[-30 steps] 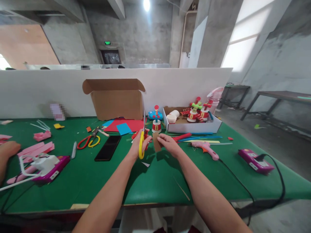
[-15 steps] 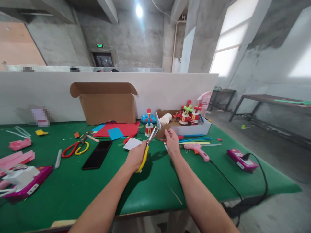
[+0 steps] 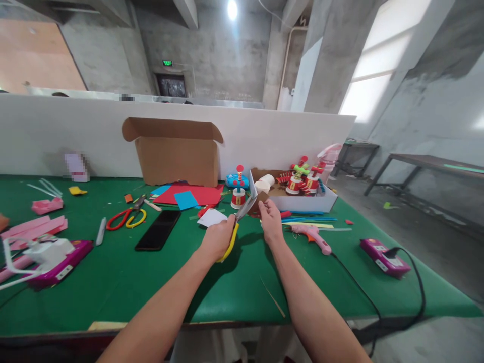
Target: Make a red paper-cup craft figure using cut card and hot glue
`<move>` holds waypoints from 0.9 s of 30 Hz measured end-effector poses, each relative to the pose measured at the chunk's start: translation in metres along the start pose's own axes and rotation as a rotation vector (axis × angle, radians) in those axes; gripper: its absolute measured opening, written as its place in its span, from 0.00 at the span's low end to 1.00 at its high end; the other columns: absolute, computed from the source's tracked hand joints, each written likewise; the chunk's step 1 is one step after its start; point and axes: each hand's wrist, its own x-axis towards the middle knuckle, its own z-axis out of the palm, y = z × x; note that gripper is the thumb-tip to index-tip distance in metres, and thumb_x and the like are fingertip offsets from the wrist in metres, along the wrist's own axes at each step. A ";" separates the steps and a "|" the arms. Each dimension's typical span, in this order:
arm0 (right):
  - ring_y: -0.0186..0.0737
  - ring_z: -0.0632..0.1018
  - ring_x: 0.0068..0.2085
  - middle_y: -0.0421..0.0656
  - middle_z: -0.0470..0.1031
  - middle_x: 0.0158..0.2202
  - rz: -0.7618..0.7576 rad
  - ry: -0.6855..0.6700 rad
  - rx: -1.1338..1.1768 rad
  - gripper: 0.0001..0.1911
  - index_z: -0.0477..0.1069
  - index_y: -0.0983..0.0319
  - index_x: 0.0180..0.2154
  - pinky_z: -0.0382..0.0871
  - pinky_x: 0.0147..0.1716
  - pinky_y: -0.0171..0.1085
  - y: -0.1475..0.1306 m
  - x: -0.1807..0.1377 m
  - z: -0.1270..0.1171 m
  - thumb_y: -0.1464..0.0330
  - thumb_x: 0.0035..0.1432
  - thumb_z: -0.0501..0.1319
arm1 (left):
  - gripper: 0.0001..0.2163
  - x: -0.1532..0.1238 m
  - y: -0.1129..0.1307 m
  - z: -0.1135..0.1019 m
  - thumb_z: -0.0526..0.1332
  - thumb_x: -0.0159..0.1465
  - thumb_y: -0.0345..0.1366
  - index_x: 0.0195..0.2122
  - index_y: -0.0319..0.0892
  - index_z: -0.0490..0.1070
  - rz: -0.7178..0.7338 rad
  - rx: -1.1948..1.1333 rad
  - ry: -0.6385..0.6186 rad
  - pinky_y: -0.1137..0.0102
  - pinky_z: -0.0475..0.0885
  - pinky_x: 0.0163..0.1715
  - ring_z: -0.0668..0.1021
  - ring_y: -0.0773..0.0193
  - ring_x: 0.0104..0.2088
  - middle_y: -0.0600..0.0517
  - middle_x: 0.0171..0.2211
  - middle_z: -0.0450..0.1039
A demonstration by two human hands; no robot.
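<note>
My left hand (image 3: 219,236) is wrapped round yellow-handled scissors (image 3: 245,207), their blades pointing up and away. Between the fingertips of my right hand (image 3: 270,221) is a small piece of brown cardboard (image 3: 260,197). The blades reach the cardboard's left edge; whether they touch it I cannot tell. Just behind the blades stands a red and white paper cup (image 3: 238,197) with a blue stem and red discs on top. A white piece of paper (image 3: 212,218) lies beside my left hand.
Right of my hands lie a pink glue gun (image 3: 312,237) and a purple power strip (image 3: 383,258). A white box (image 3: 302,203) holds cup figures. To the left are a black phone (image 3: 158,231), red-and-yellow-handled pliers (image 3: 126,218) and red paper (image 3: 200,191). An open brown carton (image 3: 177,161) stands behind.
The scissor blades have come closer together and nearer the cardboard. In my right hand the cardboard sits more upright. The whole view has shifted slightly.
</note>
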 end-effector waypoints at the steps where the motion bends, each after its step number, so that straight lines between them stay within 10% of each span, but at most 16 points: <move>1: 0.34 0.70 0.25 0.35 0.67 0.24 0.004 -0.001 0.002 0.16 0.61 0.58 0.29 0.68 0.23 0.34 0.000 0.000 0.000 0.54 0.48 0.62 | 0.13 0.000 0.000 0.000 0.45 0.65 0.29 0.51 0.40 0.54 0.000 0.004 -0.001 0.63 0.71 0.35 0.79 0.53 0.39 0.41 0.41 0.73; 27: 0.33 0.67 0.23 0.35 0.65 0.21 -0.008 -0.006 -0.052 0.18 0.62 0.58 0.29 0.68 0.24 0.34 0.001 -0.001 0.001 0.52 0.49 0.60 | 0.13 0.001 0.002 0.001 0.43 0.65 0.27 0.50 0.39 0.55 -0.012 0.022 0.000 0.65 0.72 0.34 0.79 0.56 0.37 0.42 0.39 0.73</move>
